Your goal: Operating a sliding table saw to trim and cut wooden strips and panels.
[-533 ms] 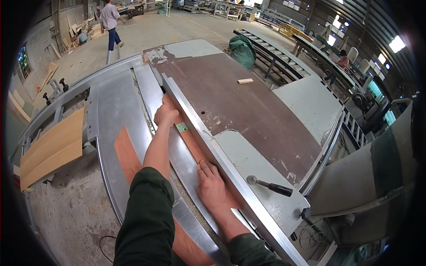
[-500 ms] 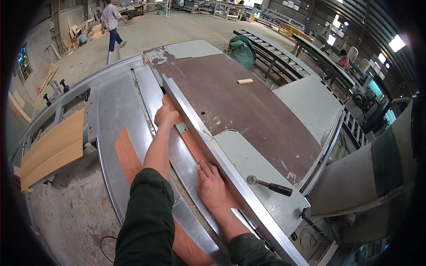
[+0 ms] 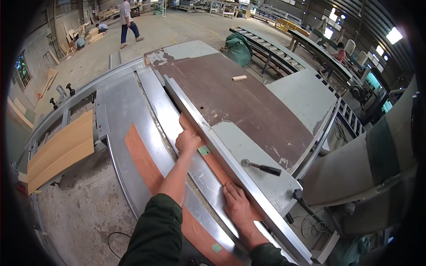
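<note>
A narrow reddish-brown wooden strip with a green label lies on the metal saw table, along the long aluminium fence. Near the strip's far end, my left hand is closed over it with bent fingers. My right hand bears down on its nearer part, fingers together on the wood close to the fence. Under my left forearm lies a second, longer reddish board, partly hidden by the arm; a green label shows near its lower end.
Right of the fence spreads a brown and pale-green tabletop with a small wood block. A black-handled lever sticks up nearby. Light wooden panels rest at the left. Beyond are a green bag, a roller conveyor and a walking person.
Both hands and the strip have shifted toward me along the fence. In the background, the walking person has moved right. My view has turned slightly.
</note>
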### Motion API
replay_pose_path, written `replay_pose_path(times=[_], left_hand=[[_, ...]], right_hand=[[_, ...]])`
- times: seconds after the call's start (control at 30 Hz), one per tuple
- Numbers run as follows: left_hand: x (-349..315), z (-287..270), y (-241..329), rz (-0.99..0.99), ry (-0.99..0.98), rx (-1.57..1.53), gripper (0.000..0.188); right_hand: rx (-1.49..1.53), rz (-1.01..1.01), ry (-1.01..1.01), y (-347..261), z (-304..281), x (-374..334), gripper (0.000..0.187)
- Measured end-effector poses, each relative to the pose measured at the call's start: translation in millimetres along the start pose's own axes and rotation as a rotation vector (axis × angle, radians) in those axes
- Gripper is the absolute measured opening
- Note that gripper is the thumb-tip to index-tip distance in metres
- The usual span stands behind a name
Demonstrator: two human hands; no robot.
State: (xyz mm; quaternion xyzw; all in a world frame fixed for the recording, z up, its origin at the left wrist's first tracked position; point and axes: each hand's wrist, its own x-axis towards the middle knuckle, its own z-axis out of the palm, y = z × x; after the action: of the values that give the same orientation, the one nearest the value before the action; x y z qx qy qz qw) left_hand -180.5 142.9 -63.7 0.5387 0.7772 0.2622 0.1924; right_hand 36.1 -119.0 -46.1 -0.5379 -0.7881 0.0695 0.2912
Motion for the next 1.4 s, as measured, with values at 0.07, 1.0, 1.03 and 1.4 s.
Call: replay_pose_path(times=[0.07,1.0,1.03,1.4], left_hand=[[-26.3,4.7,3.3,-0.011,0.0,-0.029,0.033],[-413.2,-144.7,26.3,-0.246,-0.924,-1.121,0.049],[-425.0,-155.9,23.2,-0.234,-0.892,-1.154,0.044],[-417.9,-316.4,-87.2,0.178,-1.015,-1.619,0.061]], right_hand=[[-0.018,0.001,0.022,1.0,-9.8,-23.6,0.056],[-0.362,0.315,0.245,-198.9,-178.1,-258.0,0.065],[-0.327,0.306,0.263,-223.3,-184.2,-252.8,0.067],[0.456,0.262,0.173,-341.8,-164.5,-246.1,0.043]])
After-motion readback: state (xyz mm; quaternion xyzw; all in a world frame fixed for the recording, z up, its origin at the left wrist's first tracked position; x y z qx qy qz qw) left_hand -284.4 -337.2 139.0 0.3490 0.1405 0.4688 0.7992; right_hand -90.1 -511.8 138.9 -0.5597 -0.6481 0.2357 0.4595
